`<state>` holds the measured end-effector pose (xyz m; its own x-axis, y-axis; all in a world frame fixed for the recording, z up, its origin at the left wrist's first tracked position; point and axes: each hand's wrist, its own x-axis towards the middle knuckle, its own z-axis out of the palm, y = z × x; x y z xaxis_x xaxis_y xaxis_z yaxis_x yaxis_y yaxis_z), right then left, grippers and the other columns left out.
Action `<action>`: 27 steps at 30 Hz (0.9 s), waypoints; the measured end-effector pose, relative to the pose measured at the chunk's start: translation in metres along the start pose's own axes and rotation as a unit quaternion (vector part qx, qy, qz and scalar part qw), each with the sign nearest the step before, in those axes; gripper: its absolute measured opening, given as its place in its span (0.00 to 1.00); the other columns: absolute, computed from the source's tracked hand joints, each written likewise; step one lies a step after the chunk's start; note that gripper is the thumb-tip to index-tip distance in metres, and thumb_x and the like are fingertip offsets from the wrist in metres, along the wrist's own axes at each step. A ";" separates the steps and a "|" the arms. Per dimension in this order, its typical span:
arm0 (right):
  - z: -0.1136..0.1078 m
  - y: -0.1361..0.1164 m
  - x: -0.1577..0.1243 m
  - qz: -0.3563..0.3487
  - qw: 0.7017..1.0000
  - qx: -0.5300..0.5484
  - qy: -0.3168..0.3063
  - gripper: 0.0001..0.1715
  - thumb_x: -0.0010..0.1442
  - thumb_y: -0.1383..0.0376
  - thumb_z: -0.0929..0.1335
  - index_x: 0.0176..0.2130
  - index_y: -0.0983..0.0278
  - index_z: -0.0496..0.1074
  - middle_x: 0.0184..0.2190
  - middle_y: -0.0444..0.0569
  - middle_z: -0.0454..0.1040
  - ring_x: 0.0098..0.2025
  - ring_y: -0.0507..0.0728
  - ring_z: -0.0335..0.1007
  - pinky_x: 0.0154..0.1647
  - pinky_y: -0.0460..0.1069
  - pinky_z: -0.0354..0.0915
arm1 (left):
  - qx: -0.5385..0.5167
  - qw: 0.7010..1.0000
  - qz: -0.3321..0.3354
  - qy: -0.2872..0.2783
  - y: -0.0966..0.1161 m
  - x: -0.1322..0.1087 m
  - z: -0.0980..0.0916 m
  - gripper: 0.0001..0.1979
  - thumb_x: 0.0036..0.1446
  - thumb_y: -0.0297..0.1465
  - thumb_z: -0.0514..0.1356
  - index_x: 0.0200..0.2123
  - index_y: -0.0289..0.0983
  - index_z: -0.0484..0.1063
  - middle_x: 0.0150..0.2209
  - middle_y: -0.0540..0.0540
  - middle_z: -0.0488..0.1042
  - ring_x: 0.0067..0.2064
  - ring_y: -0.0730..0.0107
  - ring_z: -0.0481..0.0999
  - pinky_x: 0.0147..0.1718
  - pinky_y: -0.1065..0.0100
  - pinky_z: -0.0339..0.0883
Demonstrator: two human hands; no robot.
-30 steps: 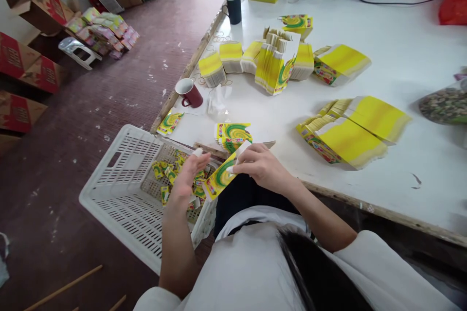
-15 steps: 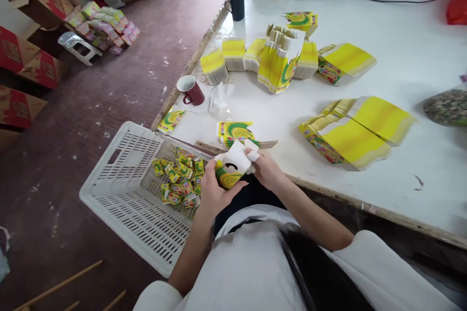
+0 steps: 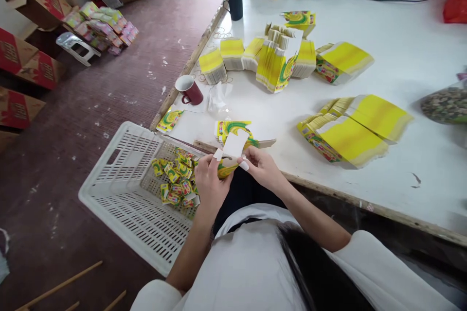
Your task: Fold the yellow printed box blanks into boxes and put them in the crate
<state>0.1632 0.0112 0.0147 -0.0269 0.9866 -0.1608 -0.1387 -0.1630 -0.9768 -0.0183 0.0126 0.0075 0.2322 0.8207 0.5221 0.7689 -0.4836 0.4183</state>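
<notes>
Between my two hands is a small yellow-and-green printed carton (image 3: 226, 169), its white inner flap standing up at the open end. My left hand (image 3: 212, 182) wraps round the carton's left side. The fingers of my right hand (image 3: 260, 167) pinch its right edge near a small flap. Just beyond, on the table's edge, lies a stack of flat printed cartons (image 3: 233, 129), partly covered by the raised flap. To the left and below, a white plastic crate (image 3: 124, 194) holds several small folded cartons (image 3: 177, 180).
On the white table (image 3: 262, 112) are bundles of flat yellow cartons (image 3: 357, 131), a maroon mug (image 3: 189, 91), a dark mug (image 3: 235, 4), crumpled clear plastic (image 3: 219, 99) and a bag of speckled contents (image 3: 447, 102). Red cardboard boxes (image 3: 18, 58) stand on the floor at left.
The carton has turned in my hands, so its white flap now points up and away. My left fingers have shifted to its upper left corner, and my right hand has moved slightly.
</notes>
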 end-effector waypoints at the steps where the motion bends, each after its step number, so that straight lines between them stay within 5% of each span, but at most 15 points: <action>1: 0.000 -0.001 0.000 0.015 1.000 0.015 -0.005 0.27 0.52 0.46 0.76 0.26 0.61 0.63 0.22 0.38 0.60 0.26 0.50 0.53 0.28 0.46 0.53 | 0.024 1.000 0.012 0.006 0.001 0.001 0.000 0.28 0.53 0.34 0.70 0.56 0.40 0.66 0.45 0.39 0.73 0.47 0.53 0.74 0.49 0.55 0.67; 8: 0.011 0.015 -0.002 0.161 0.923 0.323 -0.133 0.22 0.48 0.52 0.78 0.30 0.62 0.69 0.26 0.42 0.70 0.27 0.50 0.64 0.31 0.47 0.62 | 0.019 0.999 -0.003 0.038 0.003 -0.001 0.004 0.32 0.54 0.31 0.69 0.60 0.37 0.62 0.46 0.38 0.72 0.49 0.54 0.74 0.49 0.55 0.67; 12: 0.010 0.025 -0.002 0.097 0.956 0.256 -0.109 0.24 0.50 0.49 0.79 0.34 0.62 0.71 0.31 0.43 0.72 0.32 0.51 0.66 0.35 0.46 0.64 | -0.062 0.993 -0.094 0.032 0.000 -0.001 0.005 0.37 0.53 0.33 0.69 0.63 0.38 0.58 0.52 0.36 0.70 0.55 0.53 0.73 0.54 0.54 0.68; 15: 0.007 0.032 0.002 0.025 0.980 0.182 -0.079 0.29 0.52 0.45 0.77 0.44 0.60 0.72 0.43 0.47 0.76 0.45 0.56 0.71 0.49 0.51 0.67 | -0.116 0.981 -0.151 0.030 0.002 0.001 0.005 0.40 0.53 0.34 0.70 0.64 0.41 0.55 0.58 0.35 0.66 0.61 0.54 0.69 0.60 0.55 0.65; 20: 0.009 0.029 0.006 -0.032 0.981 0.165 -0.099 0.33 0.62 0.37 0.65 0.51 0.59 0.75 0.53 0.51 0.77 0.58 0.63 0.70 0.64 0.59 0.62 | -0.120 0.989 -0.079 -0.031 0.010 -0.001 0.007 0.35 0.52 0.34 0.70 0.59 0.41 0.58 0.51 0.39 0.71 0.53 0.55 0.75 0.50 0.58 0.71; 24: 0.013 0.016 0.005 -0.059 0.992 0.087 -0.069 0.33 0.62 0.38 0.66 0.50 0.59 0.78 0.52 0.50 0.79 0.60 0.64 0.70 0.67 0.60 0.59 | -0.120 0.990 -0.079 -0.011 0.015 -0.003 0.010 0.31 0.51 0.33 0.70 0.55 0.42 0.59 0.45 0.44 0.70 0.44 0.61 0.77 0.42 0.62 0.73; 27: 0.017 0.014 0.002 -0.068 0.993 0.097 -0.025 0.33 0.63 0.38 0.65 0.52 0.58 0.77 0.51 0.50 0.79 0.61 0.63 0.69 0.66 0.59 0.61 | -0.132 0.986 -0.098 -0.013 0.018 -0.003 0.011 0.34 0.51 0.35 0.69 0.56 0.41 0.55 0.48 0.41 0.69 0.48 0.58 0.76 0.45 0.60 0.73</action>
<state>0.1443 0.0107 0.0032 -0.0433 0.9989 -0.0175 -0.3325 -0.0310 -0.9426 0.0017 0.0050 0.0051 0.1118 0.9124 0.3938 0.6192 -0.3739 0.6905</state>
